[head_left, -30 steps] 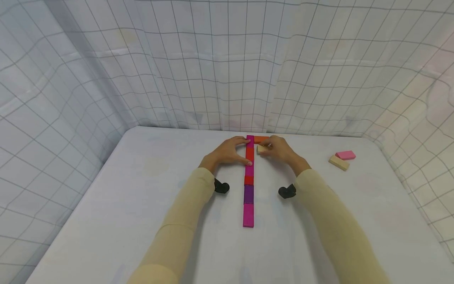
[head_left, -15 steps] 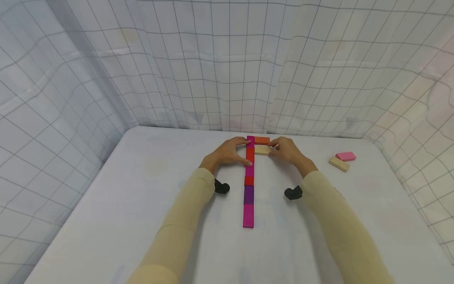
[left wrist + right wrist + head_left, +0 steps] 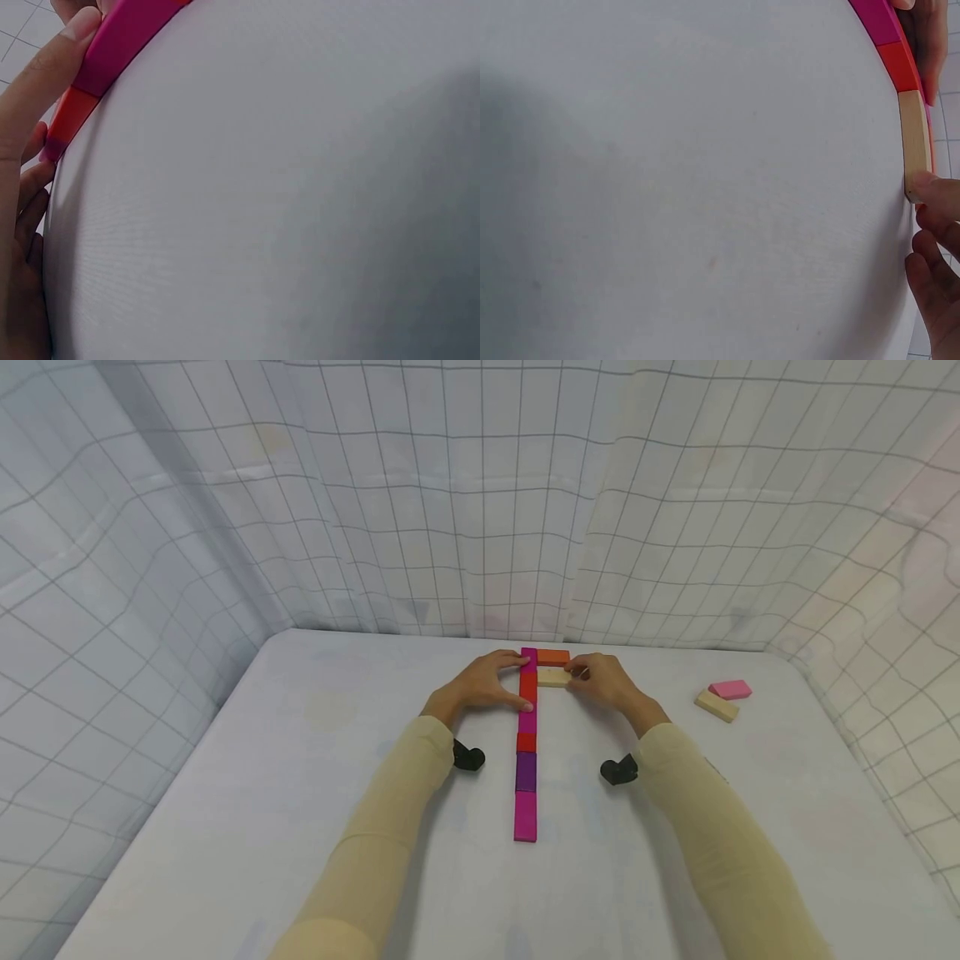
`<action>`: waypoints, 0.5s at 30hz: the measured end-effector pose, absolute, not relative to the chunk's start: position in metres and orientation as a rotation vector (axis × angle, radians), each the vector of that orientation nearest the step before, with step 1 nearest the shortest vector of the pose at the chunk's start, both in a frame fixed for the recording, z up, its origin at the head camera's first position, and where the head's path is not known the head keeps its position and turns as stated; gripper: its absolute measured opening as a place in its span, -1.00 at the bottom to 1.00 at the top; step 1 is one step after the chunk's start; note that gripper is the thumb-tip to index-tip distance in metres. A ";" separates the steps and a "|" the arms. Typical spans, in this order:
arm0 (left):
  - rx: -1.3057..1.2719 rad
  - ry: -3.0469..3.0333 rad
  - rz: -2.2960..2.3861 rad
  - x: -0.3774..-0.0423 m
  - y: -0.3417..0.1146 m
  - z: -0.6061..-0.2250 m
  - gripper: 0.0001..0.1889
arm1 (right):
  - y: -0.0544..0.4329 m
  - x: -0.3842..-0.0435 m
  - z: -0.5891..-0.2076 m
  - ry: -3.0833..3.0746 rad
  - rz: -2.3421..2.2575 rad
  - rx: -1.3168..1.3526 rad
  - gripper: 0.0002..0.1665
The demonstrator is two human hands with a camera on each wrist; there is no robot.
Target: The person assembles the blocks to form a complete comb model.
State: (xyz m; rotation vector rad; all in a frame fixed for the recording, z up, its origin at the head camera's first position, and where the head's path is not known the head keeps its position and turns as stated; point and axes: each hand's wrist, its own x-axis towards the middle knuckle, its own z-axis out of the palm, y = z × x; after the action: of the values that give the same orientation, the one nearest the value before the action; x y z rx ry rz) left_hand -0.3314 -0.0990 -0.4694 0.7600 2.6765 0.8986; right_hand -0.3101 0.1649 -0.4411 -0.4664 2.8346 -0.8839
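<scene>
A straight column of magenta, red and purple blocks (image 3: 526, 772) lies flat on the white table. My left hand (image 3: 480, 683) is spread along its far part, the forefinger on the farthest magenta block (image 3: 529, 653) and the thumb on a nearer magenta block (image 3: 124, 45). From the column's far end an orange block (image 3: 553, 657) juts right. Just below and roughly parallel to it lies a plain wooden block (image 3: 551, 678), its left end against the red block (image 3: 898, 66). My right hand (image 3: 606, 681) pinches the wooden block's right end between thumb and fingers.
To the right, another plain wooden block (image 3: 717, 705) lies beside a pink block (image 3: 730, 690). A white grid-patterned curtain (image 3: 480, 527) hangs behind the far table edge and along both sides. Black wrist-camera pieces (image 3: 619, 770) stick out by the sleeves.
The right hand has shifted slightly right along the wooden block, exposing more of it, and the block has met the column's side. The left hand has stayed in place.
</scene>
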 end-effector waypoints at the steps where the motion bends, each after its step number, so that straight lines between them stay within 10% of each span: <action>1: 0.760 2.676 0.897 -0.331 -0.099 -0.469 -0.01 | 0.165 -0.310 -0.441 2.834 -0.883 -0.466 -0.63; 15: 0.780 2.676 0.886 -0.330 -0.099 -0.465 -0.01 | 0.168 -0.311 -0.442 2.847 -0.851 -0.495 -0.60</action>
State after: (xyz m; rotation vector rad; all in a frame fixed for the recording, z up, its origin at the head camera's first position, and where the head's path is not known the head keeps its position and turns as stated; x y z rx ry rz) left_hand -0.3296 -0.0991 -0.4651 0.7801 2.6762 0.8858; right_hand -0.3114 0.1685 -0.4418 -0.4951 2.8472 -0.8506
